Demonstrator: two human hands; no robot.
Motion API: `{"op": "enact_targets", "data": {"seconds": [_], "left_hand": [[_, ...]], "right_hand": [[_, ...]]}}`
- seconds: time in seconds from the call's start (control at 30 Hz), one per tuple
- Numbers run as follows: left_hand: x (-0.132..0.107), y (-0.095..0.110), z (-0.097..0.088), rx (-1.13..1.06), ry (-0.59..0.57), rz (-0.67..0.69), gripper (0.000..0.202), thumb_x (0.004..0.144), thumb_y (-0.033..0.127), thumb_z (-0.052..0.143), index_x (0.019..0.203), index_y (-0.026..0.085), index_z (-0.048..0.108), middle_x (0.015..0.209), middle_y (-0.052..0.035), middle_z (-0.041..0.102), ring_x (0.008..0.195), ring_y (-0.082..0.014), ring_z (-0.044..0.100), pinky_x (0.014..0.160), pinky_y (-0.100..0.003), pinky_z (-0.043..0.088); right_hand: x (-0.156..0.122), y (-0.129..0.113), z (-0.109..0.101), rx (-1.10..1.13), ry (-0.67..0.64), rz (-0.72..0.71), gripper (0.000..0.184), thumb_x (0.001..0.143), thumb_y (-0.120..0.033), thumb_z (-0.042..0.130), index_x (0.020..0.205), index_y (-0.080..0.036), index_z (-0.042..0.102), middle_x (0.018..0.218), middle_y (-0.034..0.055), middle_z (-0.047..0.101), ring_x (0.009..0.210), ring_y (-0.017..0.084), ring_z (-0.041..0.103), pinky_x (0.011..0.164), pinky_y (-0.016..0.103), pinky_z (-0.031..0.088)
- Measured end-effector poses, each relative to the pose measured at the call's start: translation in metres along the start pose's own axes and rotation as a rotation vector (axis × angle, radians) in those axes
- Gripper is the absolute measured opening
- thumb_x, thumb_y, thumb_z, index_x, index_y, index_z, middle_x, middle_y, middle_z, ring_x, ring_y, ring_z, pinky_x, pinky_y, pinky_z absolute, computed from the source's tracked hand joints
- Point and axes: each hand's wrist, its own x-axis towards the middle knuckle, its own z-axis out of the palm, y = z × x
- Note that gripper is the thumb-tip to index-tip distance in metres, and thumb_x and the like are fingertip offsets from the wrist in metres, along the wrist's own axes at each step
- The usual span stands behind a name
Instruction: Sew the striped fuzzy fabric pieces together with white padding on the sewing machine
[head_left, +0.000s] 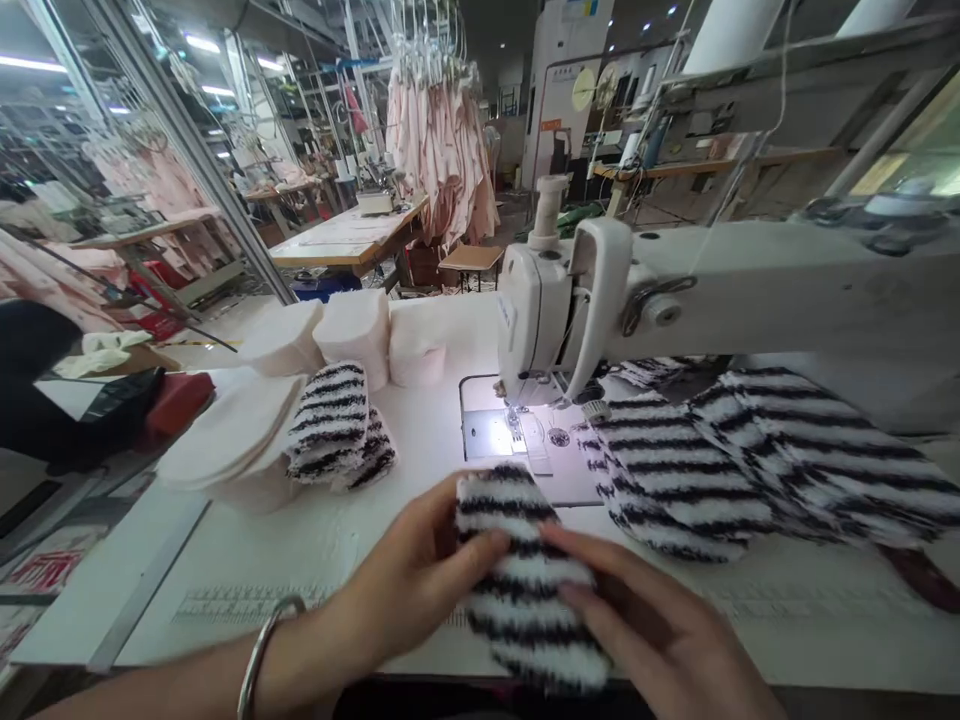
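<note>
Pinching the left edge of a black-and-white striped, fuzzy pile-fabric piece [525,600]: left hand [405,570], thumb on top, fingers prob. under. Right hand [652,620] has thumb & index on top nr the opp. edge; can't tell if it's gripping or just resting. Piece is at the near side of the smooth white tabletop [315,560], in front of the white, rounded, hard-shelled sewing machine [525,320]; contact w/ surface unclear.

Handling: prob. v. light, soft, floppy, not fragile; pile shouldn't slip much. Best hold = both long edges, thumbs on top, fingers under, so middle doesn't sag.

Mat'ls: piece is elongated w/ rounded corners, shaggy stripes crosswise. R side: bigger heap of striped plush fabric [682,470], overlapping, similar texture. L side: small pile of striped fuzzy pieces [330,420] by thick, pale-pink, round-cornered fabric stacks [225,430], many layers, smoother-looking. Also a ruler scale [240,602] along the tabletop & a shiny, silver-coloured bangle [259,650] nr L wrist.
</note>
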Motion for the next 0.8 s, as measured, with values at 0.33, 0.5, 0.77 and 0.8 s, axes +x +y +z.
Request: {"op": "enact_targets", "data": {"seconds": [0.33, 0.5, 0.77, 0.8], "left_hand": [[0.026, -0.011, -0.034, 0.793, 0.092, 0.104, 0.027, 0.083, 0.025, 0.059, 0.109, 0.019, 0.060, 0.075, 0.0003, 0.064, 0.064, -0.0128, 0.058, 0.057, -0.022, 0.045], [0.021, 0.001, -0.034, 0.791, 0.092, 0.060, 0.027, 0.085, 0.026, 0.057, 0.111, 0.018, 0.059, 0.074, 0.0007, 0.064, 0.059, -0.0117, 0.059, 0.054, -0.022, 0.045], [0.024, -0.003, -0.041, 0.967, 0.033, 0.075, 0.016, 0.085, 0.034, 0.059, 0.082, 0.019, 0.056, 0.069, 0.0013, 0.063, 0.060, -0.0132, 0.056, 0.055, -0.024, 0.041], [0.027, -0.002, -0.040, 1.036, 0.049, 0.098, 0.020, 0.086, 0.037, 0.059, 0.080, 0.019, 0.056, 0.071, 0.0001, 0.063, 0.062, -0.0143, 0.056, 0.057, -0.025, 0.041]], "right_hand": [[0.023, 0.001, 0.017, -0.279, 0.099, -0.016, 0.022, 0.082, -0.032, 0.060, 0.103, -0.034, 0.066, 0.086, -0.0042, 0.068, 0.068, 0.013, 0.063, 0.064, 0.025, 0.049], [0.023, -0.004, 0.016, -0.239, 0.086, -0.025, 0.024, 0.084, -0.036, 0.058, 0.107, -0.032, 0.064, 0.081, -0.0033, 0.067, 0.066, 0.013, 0.062, 0.057, 0.024, 0.047], [0.022, -0.002, 0.018, -0.457, 0.070, -0.150, 0.026, 0.090, -0.033, 0.053, 0.115, -0.027, 0.058, 0.092, 0.0012, 0.068, 0.060, 0.012, 0.059, 0.058, 0.025, 0.050], [0.022, -0.001, 0.018, -0.465, 0.071, -0.175, 0.026, 0.091, -0.033, 0.051, 0.114, -0.026, 0.058, 0.093, 0.0015, 0.068, 0.062, 0.012, 0.060, 0.059, 0.025, 0.051]]}}
